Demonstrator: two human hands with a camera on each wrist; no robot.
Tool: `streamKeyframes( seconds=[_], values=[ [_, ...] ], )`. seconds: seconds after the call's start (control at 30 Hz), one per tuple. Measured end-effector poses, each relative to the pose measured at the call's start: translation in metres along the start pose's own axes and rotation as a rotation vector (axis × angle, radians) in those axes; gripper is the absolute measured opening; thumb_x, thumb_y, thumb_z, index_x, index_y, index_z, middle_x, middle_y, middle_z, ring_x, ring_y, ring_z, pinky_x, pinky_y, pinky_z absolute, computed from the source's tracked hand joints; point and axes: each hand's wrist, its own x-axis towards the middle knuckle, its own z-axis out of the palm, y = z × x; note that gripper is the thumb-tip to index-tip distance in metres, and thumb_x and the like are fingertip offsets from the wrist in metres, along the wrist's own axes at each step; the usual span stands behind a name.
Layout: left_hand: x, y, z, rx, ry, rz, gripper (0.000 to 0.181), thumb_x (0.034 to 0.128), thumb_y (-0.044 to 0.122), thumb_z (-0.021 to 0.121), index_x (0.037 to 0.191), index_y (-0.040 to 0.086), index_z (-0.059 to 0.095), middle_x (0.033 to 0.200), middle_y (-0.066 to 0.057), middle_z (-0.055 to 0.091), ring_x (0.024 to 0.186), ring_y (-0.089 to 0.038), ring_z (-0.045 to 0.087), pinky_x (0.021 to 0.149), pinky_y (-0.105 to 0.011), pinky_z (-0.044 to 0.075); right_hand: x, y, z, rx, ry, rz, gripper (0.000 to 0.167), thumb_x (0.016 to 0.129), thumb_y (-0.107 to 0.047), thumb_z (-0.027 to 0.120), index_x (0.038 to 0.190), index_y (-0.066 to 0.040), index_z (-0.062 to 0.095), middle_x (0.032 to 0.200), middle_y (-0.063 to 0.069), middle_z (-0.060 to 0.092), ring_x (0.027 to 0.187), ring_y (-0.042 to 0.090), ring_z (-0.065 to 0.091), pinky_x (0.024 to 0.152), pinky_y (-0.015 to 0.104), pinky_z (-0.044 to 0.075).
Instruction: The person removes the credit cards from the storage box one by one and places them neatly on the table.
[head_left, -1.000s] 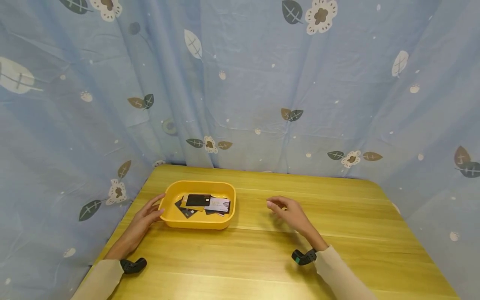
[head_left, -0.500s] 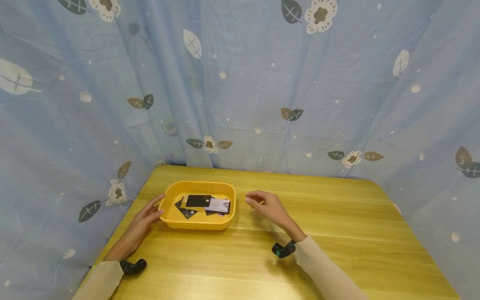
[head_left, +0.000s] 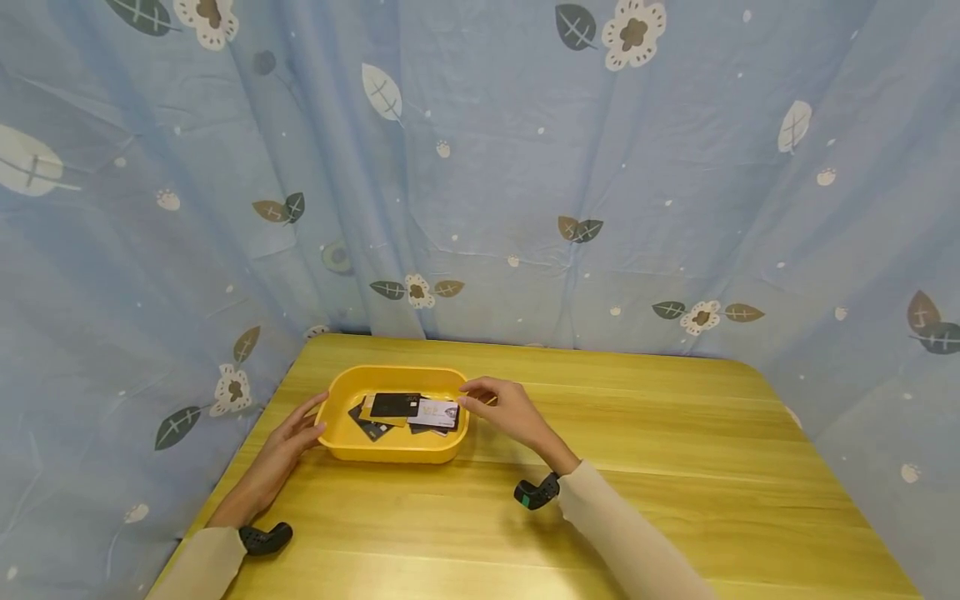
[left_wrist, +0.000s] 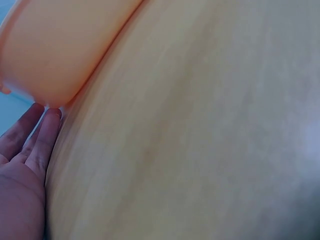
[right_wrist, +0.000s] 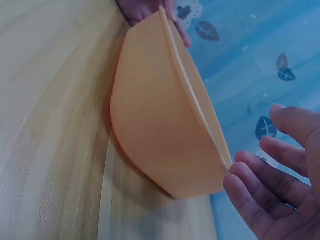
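A yellow plastic basin (head_left: 390,456) with rounded corners stands on the table, left of the middle. Inside it lie several cards in a loose heap; a black card (head_left: 395,405) and a whitish card (head_left: 432,412) are on top. My left hand (head_left: 276,457) touches the basin's left end with extended fingers; in the left wrist view its fingertips (left_wrist: 53,113) meet the outer wall. At the opposite end, my right hand (head_left: 513,414) has its fingers and thumb by the right rim, loosely bent and holding nothing. Whether they touch the rim I cannot tell.
The wood-grain table (head_left: 637,433) extends to the right and toward me. A blue curtain (head_left: 480,167) printed with leaves and flowers hangs behind it and along both sides. Each wrist wears a black band device (head_left: 537,492).
My right hand has moved left across the table to the basin's right rim. The left hand, the basin and the cards have stayed in place.
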Motion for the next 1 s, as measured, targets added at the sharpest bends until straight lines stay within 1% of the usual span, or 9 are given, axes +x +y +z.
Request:
streamKeyframes(
  seconds=[0.13, 0.23, 0.37, 0.53, 0.7, 0.77, 0.83, 0.93, 1.0],
  values=[
    [0.0, 0.0, 0.0, 0.002, 0.003, 0.003, 0.064, 0.1093, 0.034, 0.053, 0.166, 0.025, 0.024, 0.17, -0.015, 0.014, 0.129, 0.0, 0.044, 0.095, -0.02, 0.049, 0.006, -0.006, 0.007, 0.013, -0.018, -0.015, 0.034, 0.101, -0.043, 0.066, 0.124, -0.02, 0.073, 0.107, -0.011, 0.072, 0.096, 0.008, 0.066, 0.085, 0.031, 0.055],
    [0.0, 0.0, 0.0, -0.004, 0.001, 0.007, 0.064, 0.1094, 0.034, 0.053, 0.166, 0.024, 0.024, 0.169, -0.016, 0.016, 0.129, -0.002, 0.047, 0.095, -0.021, 0.049, 0.01, -0.012, 0.011, 0.006, -0.026, -0.02, 0.031, 0.101, -0.042, 0.067, 0.123, -0.021, 0.073, 0.104, -0.011, 0.071, 0.093, 0.008, 0.065, 0.084, 0.03, 0.055],
    [0.0, 0.0, 0.0, -0.01, 0.001, 0.007, 0.064, 0.1096, 0.034, 0.052, 0.166, 0.023, 0.024, 0.168, -0.018, 0.019, 0.128, -0.004, 0.049, 0.095, -0.021, 0.049, 0.016, -0.018, 0.018, -0.008, -0.041, -0.028, 0.03, 0.101, -0.04, 0.068, 0.122, -0.02, 0.073, 0.103, -0.01, 0.071, 0.089, 0.008, 0.065, 0.081, 0.029, 0.055],
    [0.0, 0.001, 0.001, -0.01, 0.007, 0.003, 0.065, 0.1094, 0.034, 0.053, 0.166, 0.022, 0.024, 0.165, -0.021, 0.023, 0.128, -0.007, 0.051, 0.095, -0.022, 0.049, 0.024, -0.02, 0.028, -0.002, -0.07, -0.042, 0.028, 0.101, -0.036, 0.069, 0.123, -0.019, 0.073, 0.103, -0.009, 0.071, 0.088, 0.007, 0.065, 0.079, 0.028, 0.055],
    [0.0, 0.0, 0.0, -0.011, 0.014, 0.001, 0.064, 0.1093, 0.034, 0.053, 0.166, 0.022, 0.024, 0.165, -0.021, 0.024, 0.128, -0.009, 0.051, 0.095, -0.022, 0.049, 0.033, -0.02, 0.04, -0.001, -0.087, -0.045, 0.032, 0.101, -0.036, 0.068, 0.126, -0.017, 0.073, 0.106, -0.009, 0.071, 0.088, 0.006, 0.064, 0.077, 0.026, 0.055],
    [0.0, 0.0, 0.0, -0.011, 0.015, -0.001, 0.064, 0.1092, 0.034, 0.053, 0.166, 0.023, 0.024, 0.165, -0.02, 0.024, 0.129, -0.01, 0.051, 0.095, -0.021, 0.049, 0.036, -0.021, 0.043, 0.008, -0.095, -0.045, 0.036, 0.101, -0.037, 0.068, 0.128, -0.013, 0.072, 0.107, -0.007, 0.071, 0.088, 0.008, 0.065, 0.076, 0.028, 0.056],
    [0.0, 0.0, 0.0, -0.012, 0.016, -0.004, 0.064, 0.1091, 0.034, 0.053, 0.165, 0.023, 0.024, 0.165, -0.02, 0.024, 0.13, -0.011, 0.05, 0.095, -0.021, 0.049, 0.038, -0.022, 0.047, 0.045, -0.112, -0.034, 0.039, 0.101, -0.036, 0.068, 0.13, -0.009, 0.071, 0.107, -0.004, 0.072, 0.084, 0.015, 0.068, 0.072, 0.033, 0.058],
    [0.0, 0.0, 0.0, -0.014, 0.018, -0.013, 0.064, 0.109, 0.034, 0.053, 0.165, 0.024, 0.024, 0.166, -0.019, 0.023, 0.132, -0.014, 0.049, 0.095, -0.021, 0.049, 0.043, -0.023, 0.052, 0.106, -0.144, -0.002, 0.042, 0.101, -0.035, 0.068, 0.132, -0.007, 0.069, 0.106, -0.001, 0.072, 0.075, 0.027, 0.071, 0.064, 0.043, 0.06],
    [0.001, 0.0, 0.001, -0.015, 0.022, -0.018, 0.064, 0.109, 0.034, 0.054, 0.165, 0.024, 0.025, 0.166, -0.018, 0.023, 0.132, -0.015, 0.048, 0.095, -0.021, 0.049, 0.045, -0.024, 0.056, 0.139, -0.163, 0.025, 0.042, 0.101, -0.034, 0.069, 0.133, -0.006, 0.068, 0.104, 0.001, 0.072, 0.07, 0.033, 0.071, 0.062, 0.049, 0.059]
  ],
)
